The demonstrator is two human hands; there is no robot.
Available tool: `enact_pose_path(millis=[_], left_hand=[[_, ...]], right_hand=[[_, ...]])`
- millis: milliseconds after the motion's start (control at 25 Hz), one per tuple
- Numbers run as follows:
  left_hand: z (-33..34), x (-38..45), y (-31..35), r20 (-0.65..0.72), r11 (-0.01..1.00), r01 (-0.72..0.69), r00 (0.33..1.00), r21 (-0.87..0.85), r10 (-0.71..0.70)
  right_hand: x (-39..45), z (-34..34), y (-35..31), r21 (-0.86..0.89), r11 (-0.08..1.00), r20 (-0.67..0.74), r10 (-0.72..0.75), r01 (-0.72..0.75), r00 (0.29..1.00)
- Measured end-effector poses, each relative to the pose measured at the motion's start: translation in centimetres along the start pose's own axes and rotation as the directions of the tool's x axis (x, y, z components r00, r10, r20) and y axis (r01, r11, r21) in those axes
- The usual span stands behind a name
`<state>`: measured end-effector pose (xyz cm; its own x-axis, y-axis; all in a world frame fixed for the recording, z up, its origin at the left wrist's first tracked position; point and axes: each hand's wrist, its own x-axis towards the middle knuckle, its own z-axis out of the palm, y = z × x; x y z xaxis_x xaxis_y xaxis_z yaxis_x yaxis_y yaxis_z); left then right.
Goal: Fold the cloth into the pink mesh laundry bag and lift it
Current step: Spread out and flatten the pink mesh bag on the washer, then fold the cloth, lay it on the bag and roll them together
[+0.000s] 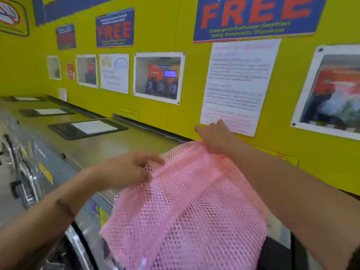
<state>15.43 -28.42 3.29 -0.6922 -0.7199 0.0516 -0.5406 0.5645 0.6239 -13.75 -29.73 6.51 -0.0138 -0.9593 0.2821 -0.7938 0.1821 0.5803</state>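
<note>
Pink mesh laundry bag (187, 207): one item, open-weave netting, bulging and full-looking, held up between both hands over the near edge of the surface (109, 147). Upper edge gathered into folds that run between the two hands; the body hangs below and toward the viewer. Contents not distinguishable through the mesh; the cloth cannot be made out.

Left hand (126, 170): at the left end of the bag's upper edge. Fingers curled, thumb and fingertips pinched closed on a fold of the mesh. Forearm bare, a dark band at the wrist.

Right hand (214, 137): beyond the left hand, at the far top corner of the bag. Palm down, lower fingers closed on the mesh edge, forefinger stretched out to the left. Forearm bare, lying along the bag's right side.

Surface: grey metal top, extending left of and beyond the left hand, carrying dark-framed panels (87, 128) with white sheets.

Wall (175, 117): yellow, directly behind the right hand. White printed notice (237, 84) just above that hand; blue "FREE" banner (257, 16) higher up; framed windows (158, 77) to the left. Image blurred; small print unreadable.
</note>
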Motion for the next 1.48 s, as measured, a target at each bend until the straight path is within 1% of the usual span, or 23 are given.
enact_pose_path(millis=[40,80,120,160,200,240,280,360,400,440,480,560,640,680,760,840,880,1000,1120,1240,1320,1360,1480], left_hand=[[0.0,0.9,-0.5,-0.087,0.983,0.063,0.995,0.171,-0.049],[0.6,1.6,-0.4,-0.190,0.949,0.095,0.981,0.301,-0.038],[1.6,2.3,0.0,-0.265,0.937,0.065,0.964,0.343,0.030],[2.8,2.8,0.7,-0.291,0.945,-0.007,0.951,0.327,0.108],[4.1,3.5,1.3,-0.278,0.951,-0.093,0.944,0.296,0.179],[5.4,4.3,1.6,-0.233,0.949,-0.169,0.944,0.267,0.234],[6.6,5.1,1.7,-0.157,0.945,-0.201,0.956,0.259,0.247],[8.8,6.7,1.1,0.032,0.916,-0.185,0.982,0.355,0.186],[9.4,7.3,0.5,0.087,0.895,-0.170,0.985,0.413,0.147],[9.7,7.8,0.1,0.111,0.880,-0.162,0.986,0.446,0.126],[9.8,8.2,-0.3,0.117,0.878,-0.156,0.986,0.452,0.114],[9.2,8.5,-0.3,0.134,0.890,-0.136,0.987,0.435,0.085],[8.2,8.6,0.9,0.128,0.906,-0.110,0.990,0.408,0.063],[7.7,8.5,2.0,0.097,0.914,-0.117,0.992,0.390,0.086],[7.4,8.0,4.5,-0.008,0.921,-0.171,0.983,0.349,0.186],[7.8,7.5,8.1,-0.107,0.921,-0.269,0.945,0.281,0.309],[7.8,7.5,9.2,-0.157,0.923,-0.302,0.926,0.239,0.344],[9.8,7.2,14.7,-0.226,0.889,-0.421,0.862,0.179,0.454],[13.1,6.6,20.8,-0.210,0.836,-0.532,0.809,0.138,0.549],[16.8,5.9,26.6,-0.131,0.786,-0.609,0.775,0.104,0.618],[19.4,5.1,30.2,-0.067,0.759,-0.646,0.756,0.080,0.651],[21.2,4.5,32.1,-0.035,0.745,-0.664,0.745,0.063,0.666],[26.4,2.1,36.3,0.078,0.723,-0.691,0.722,0.013,0.688]], right_hand=[[0.8,0.8,-1.1,0.007,1.000,-0.017,0.022,-0.022,1.000],[1.1,1.2,-1.9,0.035,0.998,-0.047,0.050,-0.049,0.998],[1.1,1.1,-2.3,0.092,0.993,-0.062,0.077,-0.071,0.995],[0.7,0.6,-2.5,0.167,0.982,-0.052,0.099,-0.089,0.994],[0.1,0.0,-2.5,0.249,0.963,-0.007,0.113,-0.108,0.994],[-0.6,-0.3,-2.3,0.314,0.939,0.081,0.125,-0.144,0.989],[-1.5,-0.4,-2.1,0.350,0.918,0.210,0.116,-0.185,0.971],[-3.5,0.1,-1.7,0.354,0.909,0.452,0.039,-0.220,0.891],[-4.2,0.9,-1.7,0.352,0.909,0.515,0.010,-0.223,0.857],[-4.8,1.8,-1.6,0.371,0.900,0.533,-0.006,-0.228,0.846],[-5.3,2.4,-1.4,0.419,0.874,0.519,-0.009,-0.245,0.855],[-6.3,2.5,-1.0,0.550,0.787,0.450,0.003,-0.280,0.893],[-8.1,1.9,0.1,0.625,0.726,0.412,0.003,-0.286,0.911],[-9.2,1.7,0.8,0.638,0.713,0.400,0.016,-0.291,0.916],[-11.7,0.7,2.5,0.649,0.694,0.385,0.054,-0.312,0.921],[-15.6,-0.8,4.8,0.625,0.699,0.408,0.086,-0.346,0.909],[-16.8,-1.5,5.7,0.602,0.719,0.421,0.084,-0.347,0.903],[-24.2,-3.8,10.1,0.533,0.734,0.454,0.172,-0.421,0.874],[-32.6,-5.4,14.8,0.465,0.699,0.524,0.279,-0.544,0.805],[-40.5,-6.4,18.8,0.350,0.651,0.598,0.398,-0.674,0.695],[-45.1,-6.3,21.2,0.261,0.579,0.657,0.480,-0.772,0.582],[-47.5,-6.2,22.2,0.181,0.560,0.687,0.516,-0.809,0.511],[-52.5,-5.0,23.6,-0.017,0.551,0.763,0.547,-0.835,0.346]])
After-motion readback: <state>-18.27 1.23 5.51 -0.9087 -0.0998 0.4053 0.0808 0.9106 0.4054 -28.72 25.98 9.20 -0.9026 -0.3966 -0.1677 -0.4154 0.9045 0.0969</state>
